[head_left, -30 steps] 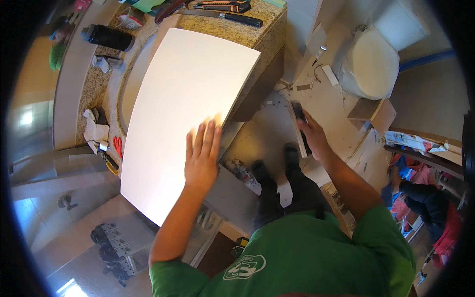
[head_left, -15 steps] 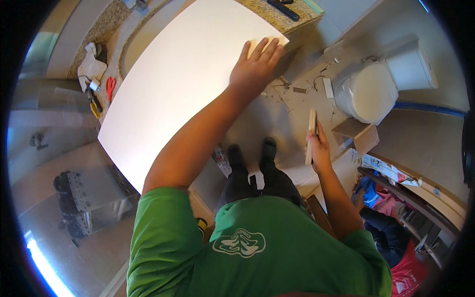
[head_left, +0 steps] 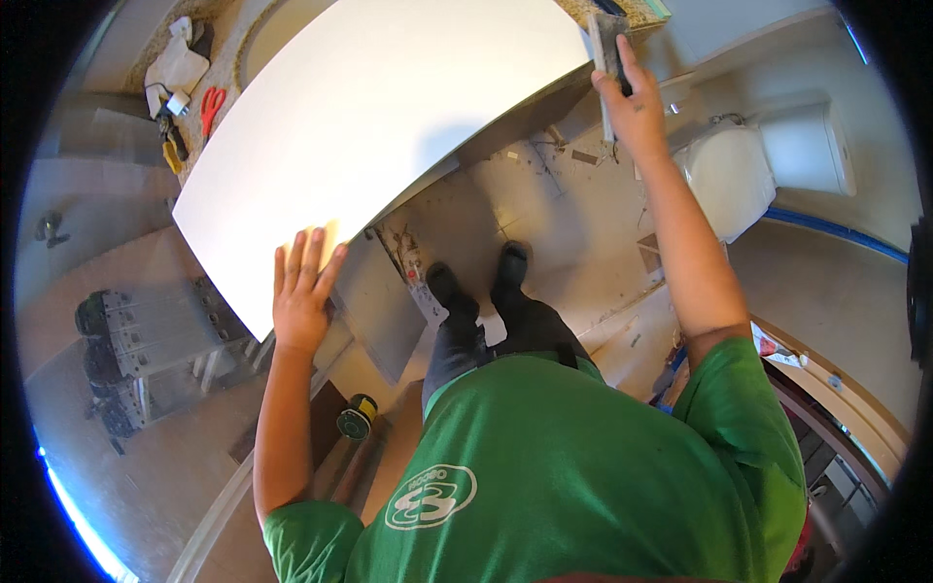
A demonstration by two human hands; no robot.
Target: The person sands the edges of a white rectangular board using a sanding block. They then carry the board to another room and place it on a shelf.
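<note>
A large white panel (head_left: 360, 146) lies across the granite counter and overhangs its front edge. My left hand (head_left: 303, 301) rests on the panel's near end, fingers spread and flat. In my right hand (head_left: 634, 107) is a flat, pale sanding block (head_left: 604, 63) with a dark grip. My fingers wrap round it, and it stands on edge beside the panel's far right corner. From this angle I cannot tell whether the block touches the panel.
Red-handled scissors (head_left: 212, 105), yellow-handled pliers (head_left: 175, 151) and a white cloth (head_left: 177, 63) lie on the counter at left. A toilet (head_left: 729, 180) stands at right. Scraps litter the floor (head_left: 525, 194); a dark can (head_left: 358, 416) sits low left.
My left hand has slid from the panel's far right part to its near end. My right hand has risen from my side to the far right corner, bringing the sanding block.
</note>
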